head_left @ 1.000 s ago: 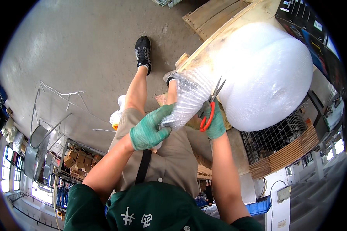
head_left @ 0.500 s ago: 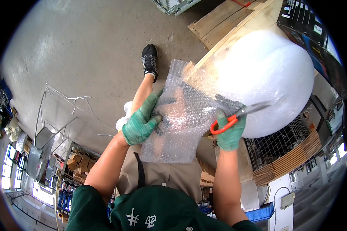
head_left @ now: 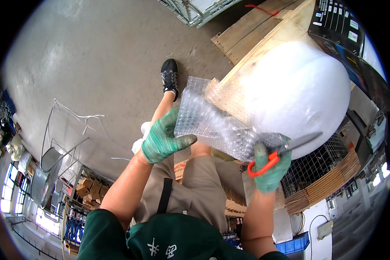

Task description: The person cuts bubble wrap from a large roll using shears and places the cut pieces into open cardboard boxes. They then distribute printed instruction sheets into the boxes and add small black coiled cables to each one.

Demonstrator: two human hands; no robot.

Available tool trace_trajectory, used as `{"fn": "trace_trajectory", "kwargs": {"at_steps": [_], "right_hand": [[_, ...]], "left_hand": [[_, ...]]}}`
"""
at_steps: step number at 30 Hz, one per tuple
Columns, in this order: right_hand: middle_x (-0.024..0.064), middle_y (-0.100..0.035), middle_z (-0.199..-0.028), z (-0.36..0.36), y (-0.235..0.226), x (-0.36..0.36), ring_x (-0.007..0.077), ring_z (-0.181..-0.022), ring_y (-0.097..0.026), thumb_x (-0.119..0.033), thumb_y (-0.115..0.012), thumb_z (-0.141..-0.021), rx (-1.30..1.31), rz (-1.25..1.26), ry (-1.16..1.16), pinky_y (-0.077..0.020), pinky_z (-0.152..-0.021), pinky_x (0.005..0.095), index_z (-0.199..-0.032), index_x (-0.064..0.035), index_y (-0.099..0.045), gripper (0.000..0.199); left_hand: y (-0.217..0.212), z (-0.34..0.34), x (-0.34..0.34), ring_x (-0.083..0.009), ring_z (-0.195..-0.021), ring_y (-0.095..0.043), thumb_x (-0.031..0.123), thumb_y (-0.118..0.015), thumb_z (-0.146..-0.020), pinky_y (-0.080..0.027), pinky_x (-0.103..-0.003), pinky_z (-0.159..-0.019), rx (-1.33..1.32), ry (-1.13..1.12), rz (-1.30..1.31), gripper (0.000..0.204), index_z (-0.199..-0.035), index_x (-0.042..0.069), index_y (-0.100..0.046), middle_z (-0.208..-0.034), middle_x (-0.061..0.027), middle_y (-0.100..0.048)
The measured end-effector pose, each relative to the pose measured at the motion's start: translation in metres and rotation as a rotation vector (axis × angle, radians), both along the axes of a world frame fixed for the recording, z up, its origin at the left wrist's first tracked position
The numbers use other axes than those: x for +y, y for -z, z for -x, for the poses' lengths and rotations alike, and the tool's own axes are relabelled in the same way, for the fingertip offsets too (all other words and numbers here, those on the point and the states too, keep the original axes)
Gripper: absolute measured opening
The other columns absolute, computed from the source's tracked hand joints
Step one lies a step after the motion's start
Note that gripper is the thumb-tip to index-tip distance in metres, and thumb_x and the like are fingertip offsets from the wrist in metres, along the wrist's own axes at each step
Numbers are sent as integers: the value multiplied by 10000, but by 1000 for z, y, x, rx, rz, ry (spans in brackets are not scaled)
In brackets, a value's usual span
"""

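The bubble wrap sheet (head_left: 216, 121) hangs in front of the person's body, its long axis slanting from a free end at the upper left, near the corner of the wooden desk (head_left: 295, 27), down to a crumpled end at the lower right. That bunched end lies against the right hand (head_left: 276, 171), whose gloved grip is closed around the scissors (head_left: 290, 146); whether it also pinches the plastic cannot be told. The scissors' red handle sits low in the palm, and their long axis runs rightward and slightly up, the blades pointing away from the left hand (head_left: 160, 138) and passing in front of the lower part of the big white roll (head_left: 301, 95). The left grip is spread: its fingers reach up beside the sheet's left edge, while the thumb points right, just below the plastic; contact with it is unclear. The roll rests on the desk, its rounded side toward the person, with a dark printed box (head_left: 338, 34) beyond it. Below the roll stands a wire mesh crate (head_left: 312, 162), with brown cardboard (head_left: 323, 185) along its near side.
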State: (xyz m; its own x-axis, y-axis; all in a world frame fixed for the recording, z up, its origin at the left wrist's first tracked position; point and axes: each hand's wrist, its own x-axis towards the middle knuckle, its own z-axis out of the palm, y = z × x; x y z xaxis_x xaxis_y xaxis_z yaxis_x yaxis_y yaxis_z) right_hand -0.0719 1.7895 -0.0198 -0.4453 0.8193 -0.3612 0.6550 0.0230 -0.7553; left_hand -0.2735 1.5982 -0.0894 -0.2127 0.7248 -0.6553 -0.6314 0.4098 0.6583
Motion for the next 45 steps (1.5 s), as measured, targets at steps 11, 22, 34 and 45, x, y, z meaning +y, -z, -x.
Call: {"fn": "trace_trajectory", "kwargs": {"at_steps": [11,22,34,45], "right_hand": [[27,-651,-952,8,51,12,81,-807,-581,62,-702,-928,15,274,143,-508,-704,249,-1109,-42,-558,254],[-5,-509,-956,-61,72,14,126,-877,-482,-343,-679,-944,274,612,200,-424,-826,266,-1120,-67,-555,350],[17,-482,-907,-188,15,160,134,-793,-481,-32,-726,-890,4,-323,359,-461,-712,304,-959,-101,-482,263],[39,-598,-1011,-231,110,259,175,-969,-662,131,-644,-914,245,-80,775,-617,-759,311,-1037,-88,-530,276]], "left_hand": [[-2,8,8,-148,-1021,-631,-8,-734,-913,-522,-285,-890,122,62,3,328,-1233,-36,-674,-1143,-57,-657],[-19,6,23,-153,-923,-673,-2,-687,-944,-543,-294,-826,68,82,-54,234,-1171,-61,-696,-1028,-65,-731],[23,-152,164,-267,-1244,-541,254,-807,-909,-480,-379,-1057,-379,336,-70,864,-1594,74,-313,-1336,-139,-553],[59,-202,203,-256,-1235,-578,397,-840,-869,-545,-373,-959,-131,295,-274,812,-1488,82,-419,-1496,-124,-440]]}}
